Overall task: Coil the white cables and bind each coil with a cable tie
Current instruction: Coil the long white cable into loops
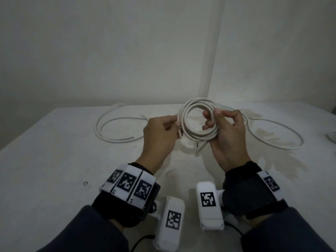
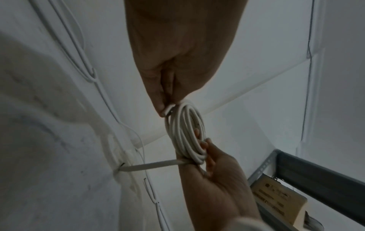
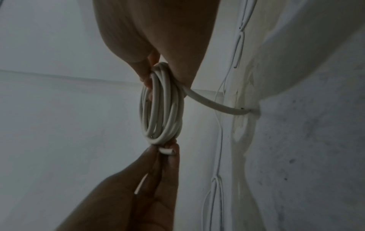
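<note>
I hold a coil of white cable (image 1: 198, 122) upright above the white table (image 1: 54, 160), between both hands. My left hand (image 1: 175, 124) pinches the coil's left side, where a short cut end of the cable (image 3: 166, 151) sticks out between thumb and fingers. My right hand (image 1: 212, 120) grips the right side, with its fingers curled through the loop. In the left wrist view the coil (image 2: 185, 132) shows several turns edge-on. A loose tail of the cable (image 3: 217, 106) runs from under my right hand down to the table.
Two more loose white cables lie on the table behind the hands, one at the left (image 1: 109, 124) and one at the right (image 1: 272, 135). Another bit of white cable (image 1: 331, 137) shows at the right edge. Walls close the table's back. A metal shelf holding a cardboard box (image 2: 276, 198) stands nearby.
</note>
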